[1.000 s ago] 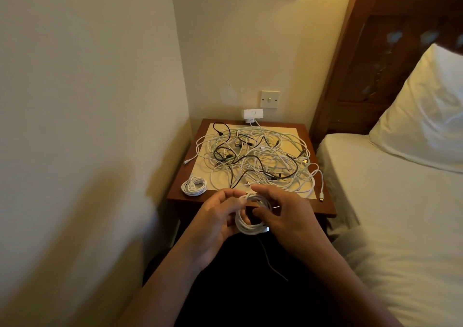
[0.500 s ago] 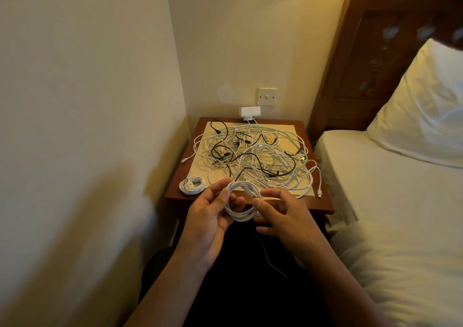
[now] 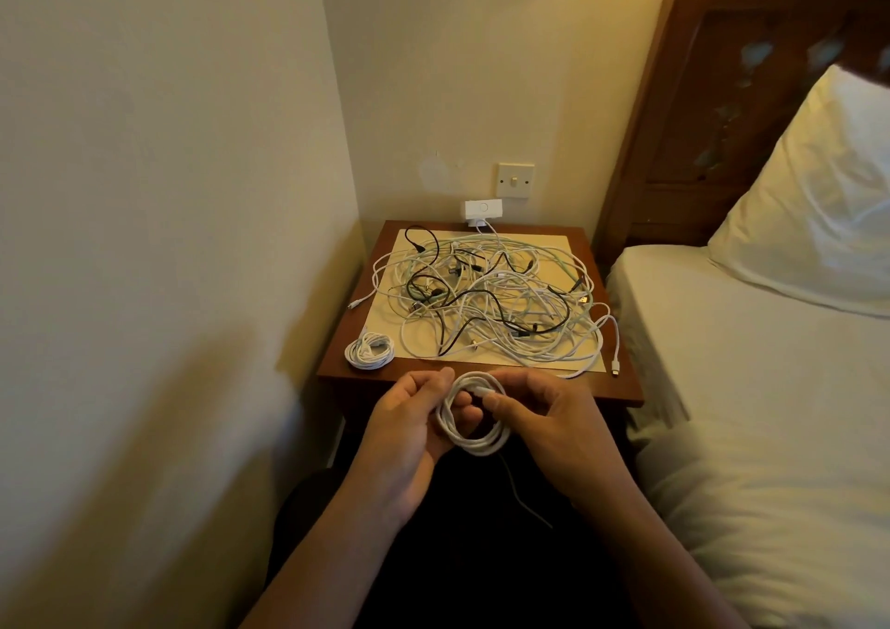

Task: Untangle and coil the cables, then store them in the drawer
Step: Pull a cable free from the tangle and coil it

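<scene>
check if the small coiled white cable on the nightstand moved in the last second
No. The coiled white cable lies at the front left corner of the nightstand, just off the paper mat, as it did earlier.

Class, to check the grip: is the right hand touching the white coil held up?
Touching. Head view: the right hand pinches the white coil at its top.

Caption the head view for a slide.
Left hand and right hand hold a white cable coil before a nightstand bearing tangled cables and one finished coil.
</scene>
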A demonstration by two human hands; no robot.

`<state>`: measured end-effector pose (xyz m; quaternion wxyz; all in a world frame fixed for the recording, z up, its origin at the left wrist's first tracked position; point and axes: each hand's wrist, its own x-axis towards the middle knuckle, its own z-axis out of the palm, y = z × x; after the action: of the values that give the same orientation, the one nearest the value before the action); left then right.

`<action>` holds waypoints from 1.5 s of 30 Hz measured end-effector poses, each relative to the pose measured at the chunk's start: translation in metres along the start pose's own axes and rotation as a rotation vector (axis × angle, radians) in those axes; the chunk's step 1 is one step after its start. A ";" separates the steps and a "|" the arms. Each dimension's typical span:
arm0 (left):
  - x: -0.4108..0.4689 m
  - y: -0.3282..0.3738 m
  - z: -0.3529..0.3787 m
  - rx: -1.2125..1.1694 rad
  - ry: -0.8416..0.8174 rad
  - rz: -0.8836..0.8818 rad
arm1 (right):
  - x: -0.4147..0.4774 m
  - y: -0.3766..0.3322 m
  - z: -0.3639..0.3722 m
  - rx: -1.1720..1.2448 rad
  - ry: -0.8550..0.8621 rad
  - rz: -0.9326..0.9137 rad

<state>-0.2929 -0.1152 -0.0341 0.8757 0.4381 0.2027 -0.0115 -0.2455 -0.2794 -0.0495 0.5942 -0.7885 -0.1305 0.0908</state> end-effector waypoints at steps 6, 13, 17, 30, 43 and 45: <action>0.001 -0.001 -0.001 -0.202 -0.091 -0.085 | 0.002 0.005 0.002 0.330 0.114 0.099; 0.004 -0.004 -0.006 -0.177 -0.114 -0.133 | -0.005 0.001 0.003 0.177 0.135 0.002; 0.001 0.000 -0.010 0.305 -0.076 0.016 | -0.005 0.001 -0.002 0.093 0.121 -0.024; 0.008 0.003 -0.016 -0.041 -0.225 -0.165 | 0.005 -0.007 -0.003 0.239 0.029 0.002; 0.026 -0.001 -0.023 0.186 -0.053 0.043 | 0.023 0.002 0.002 0.272 0.045 0.084; 0.027 0.005 -0.025 0.230 -0.066 0.063 | 0.026 0.003 0.002 0.327 0.041 0.117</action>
<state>-0.2760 -0.0888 -0.0535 0.8259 0.5411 0.1573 -0.0212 -0.2209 -0.2697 -0.0527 0.7107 -0.6893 -0.0556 0.1289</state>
